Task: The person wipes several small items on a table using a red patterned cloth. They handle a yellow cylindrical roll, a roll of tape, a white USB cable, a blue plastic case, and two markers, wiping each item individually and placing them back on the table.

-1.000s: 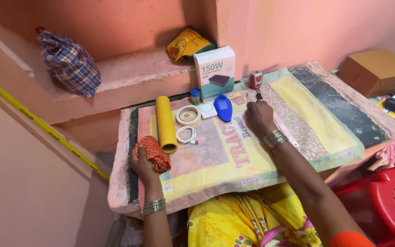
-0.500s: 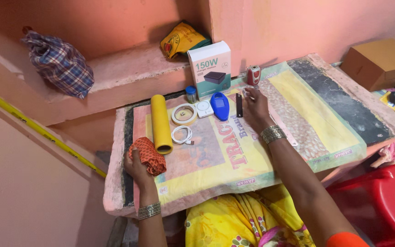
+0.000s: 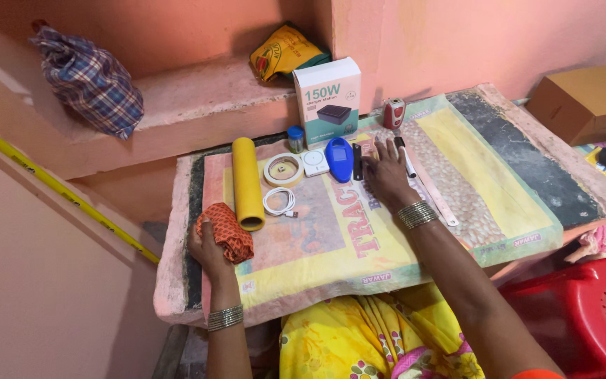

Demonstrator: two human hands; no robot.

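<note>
My left hand [image 3: 208,247] grips a bunched orange cloth [image 3: 226,231] at the near left of the printed yellow mat [image 3: 471,175]. My right hand [image 3: 386,174] rests flat on the mat with its fingers spread and nothing in it. A narrow black strip [image 3: 357,161] lies just left of its fingers, and a white marker pen [image 3: 405,156] just right of them. A blue oval device [image 3: 339,158] sits beside the black strip.
Along the mat lie a yellow roll [image 3: 247,182], tape ring [image 3: 283,169], white cable [image 3: 279,202], white square puck [image 3: 315,162], small jar [image 3: 295,138], white box [image 3: 328,100], red gadget [image 3: 393,112]. Plaid bag [image 3: 89,81] on ledge, cardboard box [image 3: 587,102], red chair [image 3: 583,309].
My right hand set the black strip down beside the blue device, and the white pen now lies by its fingers. The hand has spread flat. My left hand kept the cloth.
</note>
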